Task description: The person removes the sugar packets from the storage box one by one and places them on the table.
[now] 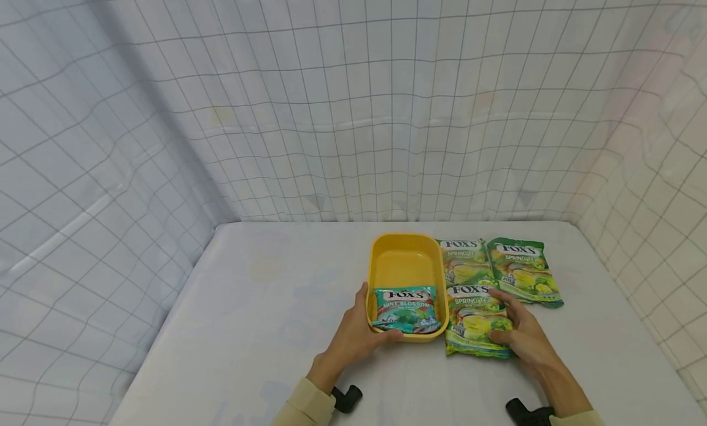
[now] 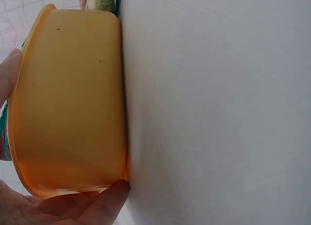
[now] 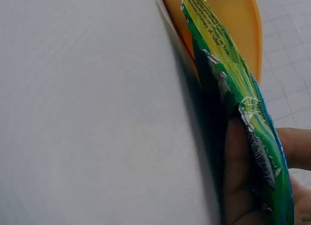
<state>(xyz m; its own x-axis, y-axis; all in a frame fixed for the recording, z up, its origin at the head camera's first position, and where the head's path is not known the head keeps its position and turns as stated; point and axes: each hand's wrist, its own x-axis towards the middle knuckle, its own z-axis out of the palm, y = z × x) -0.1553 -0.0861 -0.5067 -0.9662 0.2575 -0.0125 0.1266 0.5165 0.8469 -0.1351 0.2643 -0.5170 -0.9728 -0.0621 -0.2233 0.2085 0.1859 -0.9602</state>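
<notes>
A yellow plastic container (image 1: 405, 263) stands on the white table, with a teal FOX'S Mint Blossom candy bag (image 1: 405, 312) lying in its near end. My left hand (image 1: 353, 329) grips its near left corner, thumb at the near rim and fingers along the left side; the left wrist view shows fingertips (image 2: 109, 200) against the container's wall. Just right of it, my right hand (image 1: 527, 340) pinches a green FOX'S Spring Tea candy bag (image 1: 469, 328) by its right edge. In the right wrist view, fingers (image 3: 239, 171) are under this bag (image 3: 228, 64), which is tilted off the table.
Two more Spring Tea bags lie behind the held one: one bag (image 1: 463, 261) beside the container, the other bag (image 1: 525, 271) farther right. White grid-patterned sheets (image 1: 397, 137) hang at the back and both sides of the table (image 1: 265, 303).
</notes>
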